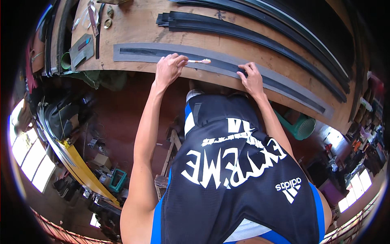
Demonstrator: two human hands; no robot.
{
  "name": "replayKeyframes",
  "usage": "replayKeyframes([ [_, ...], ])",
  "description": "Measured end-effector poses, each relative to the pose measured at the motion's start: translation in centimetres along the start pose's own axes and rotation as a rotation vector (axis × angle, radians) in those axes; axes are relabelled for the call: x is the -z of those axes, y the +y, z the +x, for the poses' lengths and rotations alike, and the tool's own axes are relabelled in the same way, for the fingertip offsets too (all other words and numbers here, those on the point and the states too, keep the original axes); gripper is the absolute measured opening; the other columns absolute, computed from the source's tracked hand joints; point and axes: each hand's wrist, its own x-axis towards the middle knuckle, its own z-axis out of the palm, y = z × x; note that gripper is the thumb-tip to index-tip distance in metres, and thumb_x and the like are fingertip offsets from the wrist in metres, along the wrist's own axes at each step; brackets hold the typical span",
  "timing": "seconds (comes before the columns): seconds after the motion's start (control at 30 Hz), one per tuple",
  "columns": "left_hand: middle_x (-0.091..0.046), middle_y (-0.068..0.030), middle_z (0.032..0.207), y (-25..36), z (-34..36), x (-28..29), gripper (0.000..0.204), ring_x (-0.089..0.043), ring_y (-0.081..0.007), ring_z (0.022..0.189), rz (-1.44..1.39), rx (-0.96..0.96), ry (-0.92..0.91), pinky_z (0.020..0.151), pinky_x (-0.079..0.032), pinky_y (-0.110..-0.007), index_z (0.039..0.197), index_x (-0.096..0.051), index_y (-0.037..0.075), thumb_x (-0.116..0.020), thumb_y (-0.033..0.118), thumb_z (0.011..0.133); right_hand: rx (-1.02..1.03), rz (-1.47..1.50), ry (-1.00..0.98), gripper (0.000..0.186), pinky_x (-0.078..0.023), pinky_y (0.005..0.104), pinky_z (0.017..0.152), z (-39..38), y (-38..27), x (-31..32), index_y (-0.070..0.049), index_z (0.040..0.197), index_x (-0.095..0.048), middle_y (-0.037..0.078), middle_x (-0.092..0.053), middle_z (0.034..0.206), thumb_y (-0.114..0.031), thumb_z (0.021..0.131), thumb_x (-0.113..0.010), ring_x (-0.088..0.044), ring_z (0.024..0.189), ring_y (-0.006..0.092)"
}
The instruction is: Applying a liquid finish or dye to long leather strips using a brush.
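A long grey strip (138, 57) lies along the near edge of the wooden table, with a narrower black strip (221, 64) on top of it. My left hand (170, 70) is closed around the handle of a toothbrush (199, 61). Its bristled head points right, just above or touching the black strip; I cannot tell which. Further right, my right hand (252, 79) rests on the strips. Its thumb and forefinger are apart on the black strip, and the other fingers are curled.
Stacked black strips (211, 25) lie across the far side of the wooden table (130, 30). At the table's left are a small round tin (107, 24) and a dark flat piece (81, 52). A green plastic stool (300, 126) stands below the table's right edge.
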Motion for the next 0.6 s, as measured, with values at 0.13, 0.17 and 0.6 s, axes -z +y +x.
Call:
replayKeyframes([
  [0.13,-0.063,-0.0042,0.076,1.1,1.6,-1.8,0.011,-0.063,-0.0260,0.077,0.060,-0.068,0.003,0.066,-0.047,-0.039,0.087,-0.071,0.015,-0.068,0.026,0.086,0.084,-0.028,0.042,0.022,-0.049,0.0403,0.083,0.0,0.8,0.1,-0.008,0.100,-0.068,0.009,-0.059,0.097,-0.014,0.079,-0.072,-0.059,0.096,0.0299],
  [0.17,-0.063,-0.0033,0.076,1.2,1.9,-2.1,0.011,-0.064,-0.0251,0.077,0.081,-0.082,-0.010,0.066,-0.046,-0.038,0.085,-0.071,0.016,-0.068,0.027,0.086,0.090,-0.052,0.051,0.022,-0.049,0.0402,0.083,0.0,0.8,0.0,-0.008,0.100,-0.068,0.008,-0.059,0.098,-0.014,0.079,-0.072,-0.059,0.096,0.0298],
  [0.6,-0.062,-0.0008,0.076,-3.7,3.0,-2.5,0.010,-0.064,-0.0222,0.076,0.201,-0.204,-0.039,0.068,-0.047,-0.037,0.081,-0.068,0.018,-0.067,0.027,0.085,-0.069,-0.054,0.031,0.021,-0.049,0.0420,0.082,0.5,-0.1,-0.3,-0.009,0.096,-0.067,0.009,-0.059,0.096,-0.007,0.075,-0.072,-0.060,0.097,0.0314],
])
